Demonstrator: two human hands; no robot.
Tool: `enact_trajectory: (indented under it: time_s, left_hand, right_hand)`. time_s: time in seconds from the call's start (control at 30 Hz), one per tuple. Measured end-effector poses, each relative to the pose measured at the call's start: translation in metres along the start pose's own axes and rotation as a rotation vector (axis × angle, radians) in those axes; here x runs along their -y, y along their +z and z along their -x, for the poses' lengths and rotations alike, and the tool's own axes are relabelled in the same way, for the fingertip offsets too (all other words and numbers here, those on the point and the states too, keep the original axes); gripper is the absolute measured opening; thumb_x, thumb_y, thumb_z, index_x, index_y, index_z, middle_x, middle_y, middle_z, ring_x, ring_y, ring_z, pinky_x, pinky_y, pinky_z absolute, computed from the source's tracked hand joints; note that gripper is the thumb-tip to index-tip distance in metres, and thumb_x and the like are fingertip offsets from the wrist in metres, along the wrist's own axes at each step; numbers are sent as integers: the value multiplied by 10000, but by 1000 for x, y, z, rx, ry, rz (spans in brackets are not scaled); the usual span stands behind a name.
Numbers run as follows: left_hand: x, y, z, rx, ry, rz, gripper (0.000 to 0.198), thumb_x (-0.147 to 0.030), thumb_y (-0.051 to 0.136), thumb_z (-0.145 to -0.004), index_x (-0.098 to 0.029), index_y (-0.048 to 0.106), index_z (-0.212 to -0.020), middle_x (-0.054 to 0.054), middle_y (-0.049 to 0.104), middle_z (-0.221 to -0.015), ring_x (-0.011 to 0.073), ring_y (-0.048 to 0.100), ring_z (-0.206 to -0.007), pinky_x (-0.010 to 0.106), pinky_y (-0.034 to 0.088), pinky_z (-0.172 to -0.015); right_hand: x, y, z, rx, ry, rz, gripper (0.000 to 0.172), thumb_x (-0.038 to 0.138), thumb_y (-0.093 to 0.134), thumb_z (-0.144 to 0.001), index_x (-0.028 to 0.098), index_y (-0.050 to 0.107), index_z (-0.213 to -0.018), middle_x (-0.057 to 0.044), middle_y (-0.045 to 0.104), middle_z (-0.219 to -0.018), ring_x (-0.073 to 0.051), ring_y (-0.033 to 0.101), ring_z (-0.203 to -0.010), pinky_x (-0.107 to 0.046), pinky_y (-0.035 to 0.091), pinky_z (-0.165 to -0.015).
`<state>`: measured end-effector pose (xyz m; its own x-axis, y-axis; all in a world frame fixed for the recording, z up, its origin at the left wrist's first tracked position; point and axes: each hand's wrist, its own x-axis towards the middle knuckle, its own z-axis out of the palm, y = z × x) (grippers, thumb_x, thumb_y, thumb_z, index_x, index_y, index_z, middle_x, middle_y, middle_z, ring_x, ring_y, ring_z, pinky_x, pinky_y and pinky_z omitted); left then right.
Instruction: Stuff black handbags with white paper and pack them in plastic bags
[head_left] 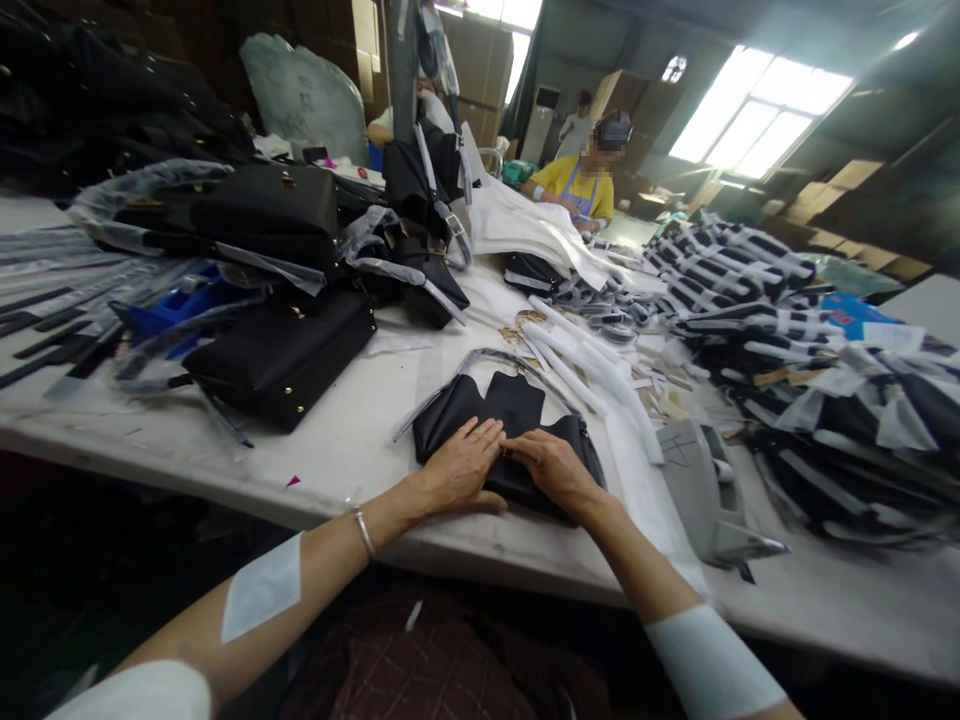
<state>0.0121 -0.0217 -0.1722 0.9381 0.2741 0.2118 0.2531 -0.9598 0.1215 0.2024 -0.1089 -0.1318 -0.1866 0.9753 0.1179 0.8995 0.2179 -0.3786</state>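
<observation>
A flat black leather bag piece (501, 410) lies on the white table (352, 440) near its front edge. My left hand (459, 467) lies flat on the piece's near left part, fingers stretched out and close together. My right hand (551, 467) rests on the near right part, fingers pointing left toward the left hand's fingertips, pressing at the seam between them. Neither hand lifts anything. A silver bracelet (364, 533) is on my left wrist.
Finished black handbags (281, 355) and plastic wrap are piled at the left. White rolled tubes (577, 365) lie behind the piece, a grey tool (701, 480) to its right. Black-and-white wrapped strap bundles (787, 330) cover the right. A person in yellow (577, 190) works at the far end.
</observation>
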Motion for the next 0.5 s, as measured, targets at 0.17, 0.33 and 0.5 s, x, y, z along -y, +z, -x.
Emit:
enact_trajectory:
  time_s: [0.17,0.33,0.5]
  left_hand:
    - [0,6,2,-36,-19,17,1015,-783,556,-782,-24,412,-1440,258,404,-1521,335,357,-1448,462,223,-1205]
    - [-1,7,2,-49,-31,39,1033,-778,611,-745,-29,419,-1430,266,417,-1510,346,354,-1449,484,242,-1203]
    - [-1,10,2,-73,-28,34,1076,-779,660,-695,-23,428,-1425,267,429,-1501,355,361,-1444,493,251,-1207]
  right_hand:
    - [-5,-12,-15,92,-14,-3,263,184,521,-952,226,743,-1086,-41,763,-1016,-166,702,-950,-277,524,-889]
    - [-9,-12,-18,128,-111,53,265,146,520,-937,212,751,-1049,-44,761,-942,-152,699,-860,-251,530,-808]
    - [2,-18,-19,192,-95,169,237,151,527,-936,189,752,-999,-57,751,-902,-169,695,-854,-261,517,-810]
